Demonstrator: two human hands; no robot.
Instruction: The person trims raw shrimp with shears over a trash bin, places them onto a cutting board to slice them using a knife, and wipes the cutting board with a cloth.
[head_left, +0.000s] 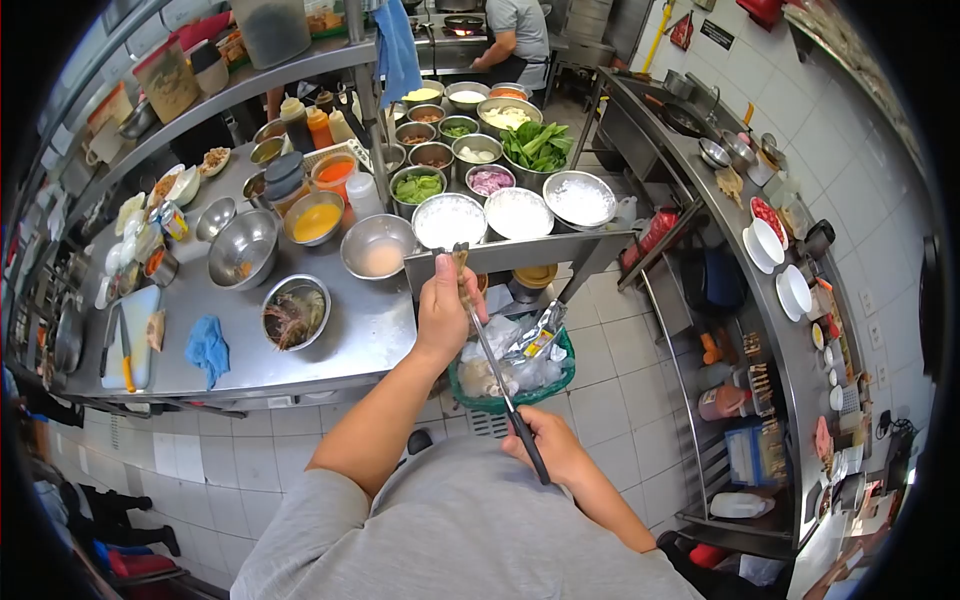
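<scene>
Raised in front of the steel counter, my left hand (446,308) is closed around a small brownish shrimp (462,275). The fingers of my right hand (548,445) are wrapped round the black handle of a long thin knife (494,365), whose blade points up toward the shrimp. Beyond my left hand stand bowls of white powder (450,221). On the counter to the left sits a metal bowl of raw shrimp (296,312). Below my hands is a green bin (565,372) lined with plastic bags.
Left on the counter (240,357) lie a blue cloth (208,350) and a white cutting board (146,300) with a yellow-handled knife. Bowls of vegetables and sauces fill the back. A co-worker (517,40) stands near the stove. A steel shelf unit (790,385) runs along the right.
</scene>
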